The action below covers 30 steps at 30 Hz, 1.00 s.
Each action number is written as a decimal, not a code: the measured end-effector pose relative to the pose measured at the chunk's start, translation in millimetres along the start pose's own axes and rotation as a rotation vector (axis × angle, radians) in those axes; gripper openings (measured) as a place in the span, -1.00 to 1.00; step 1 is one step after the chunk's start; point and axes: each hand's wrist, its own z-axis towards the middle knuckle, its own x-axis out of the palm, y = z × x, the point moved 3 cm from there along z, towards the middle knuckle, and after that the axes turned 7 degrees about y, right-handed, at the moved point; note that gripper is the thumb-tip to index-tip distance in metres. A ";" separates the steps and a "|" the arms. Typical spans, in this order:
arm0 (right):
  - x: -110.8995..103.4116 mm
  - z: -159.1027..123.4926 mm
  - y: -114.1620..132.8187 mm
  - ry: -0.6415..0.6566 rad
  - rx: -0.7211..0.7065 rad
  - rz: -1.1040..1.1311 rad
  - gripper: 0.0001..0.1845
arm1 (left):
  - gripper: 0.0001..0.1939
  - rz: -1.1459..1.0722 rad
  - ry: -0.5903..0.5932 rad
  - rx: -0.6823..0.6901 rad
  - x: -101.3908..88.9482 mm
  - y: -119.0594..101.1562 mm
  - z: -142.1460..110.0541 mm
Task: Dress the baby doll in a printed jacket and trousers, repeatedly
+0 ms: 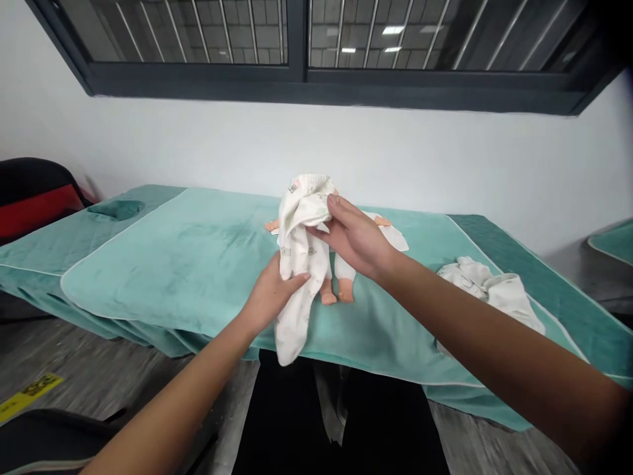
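White printed garment [297, 254]: through the head camera I found it held up in both hands, in front of a doll [346, 290] and above the near edge of the bed [198, 257]. The left hand [271, 293] gripped it at mid-length, thumb laid across the front of the cloth and the other fingers largely hidden behind it. The right hand [359, 241] was set higher, its fingers closed on the upper part beside a bunched fold.

I noted the left forearm [182, 392] rising from the lower left and the right forearm [469, 330] slanting in from the lower right, so that the hands nearly met. The garment's narrow lower end hung free below the left hand.

The doll lay on the green bed cover with both feet toward the camera and white clothing on its legs; the garment hid much of its body. Whether the two touched, I could not tell. To the right, a crumpled white cloth [509, 290] rested on the bed, partly covered from view by the right forearm. Beyond stood a white wall [247, 138] beneath a dark-framed window [297, 76].
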 end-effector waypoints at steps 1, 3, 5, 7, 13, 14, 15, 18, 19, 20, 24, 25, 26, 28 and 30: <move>-4.8 7.9 -6.7 -0.020 -0.009 -0.010 -0.63 | -0.48 -0.019 -0.012 -0.046 0.8 12.6 2.5; -15.6 22.2 -24.8 -0.037 -0.007 -0.025 -0.63 | -0.55 -0.119 -0.086 -0.085 -1.2 32.3 10.1; -26.3 33.7 -48.8 -0.016 0.033 -0.058 -0.62 | -0.53 -0.272 -0.247 -0.069 -7.9 45.1 21.9; -36.6 42.2 -75.4 0.012 0.097 -0.176 -0.63 | -0.52 -0.409 -0.421 -0.035 -15.8 53.3 37.3; -79.7 55.0 -128.1 -0.119 0.086 -0.609 -0.78 | -0.49 -0.258 -0.263 -0.214 -22.4 78.3 85.8; -90.9 57.6 -131.7 -0.177 0.065 -0.639 -0.78 | -0.49 -0.131 -0.277 -0.223 -23.8 82.2 90.0; -103.6 61.1 -134.2 -0.244 0.044 -0.668 -0.78 | -0.51 0.003 -0.318 -0.183 -24.9 84.0 93.5; -146.5 79.6 -140.0 -0.414 -0.011 -0.765 -0.73 | -0.60 0.199 -0.329 0.051 -15.8 81.9 106.9; -161.7 88.2 -142.2 -0.450 -0.021 -0.804 -0.69 | -0.63 0.179 -0.259 0.063 -8.4 81.9 114.0; -177.0 97.5 -145.0 -0.476 -0.018 -0.848 -0.65 | -0.65 0.138 -0.175 0.024 0.1 82.7 122.4; -237.6 130.8 -161.6 -0.585 0.232 -1.006 -0.49 | -0.56 -0.133 0.080 -0.252 34.5 88.4 158.5; -250.1 136.8 -166.5 -0.588 0.333 -1.015 -0.43 | -0.51 -0.193 0.099 -0.278 40.8 89.0 166.4; -260.4 141.9 -170.8 -0.571 0.423 -1.011 -0.38 | -0.47 -0.256 0.107 -0.287 46.0 89.1 173.4; -273.5 151.4 -176.5 -0.488 0.530 -0.979 -0.30 | -0.45 -0.396 0.114 -0.278 52.8 87.5 183.9; -277.4 161.3 -177.4 -0.390 0.556 -0.946 -0.30 | -0.50 -0.549 0.125 -0.278 53.7 83.4 190.4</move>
